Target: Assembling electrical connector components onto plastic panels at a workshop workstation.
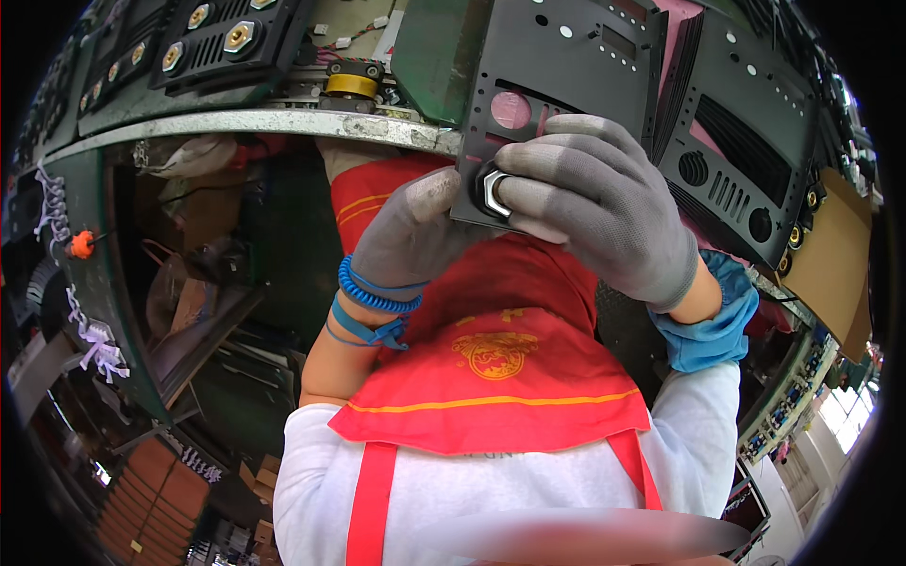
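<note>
A black metal panel point(578, 80) with round holes and slots lies over the bench's front edge, its near corner in front of me. My left hand point(406, 231), in a grey work glove, holds that corner from the left; its fingers pass out of sight beneath the panel. A large silver hex nut point(493, 194) sits around a dark round fitting at the panel's near end. My right hand point(609, 203), gloved likewise, has its fingertips closed on the nut from the right. Part of the nut is hidden by those fingers.
To the right stands a stack of similar black panels point(736, 132), with a cardboard sheet point(830, 269) beside it. Black panels with brass hex fittings point(236, 40) lie at the far left. A yellow-banded component point(351, 85) and wires sit behind the bench's metal edge point(283, 123).
</note>
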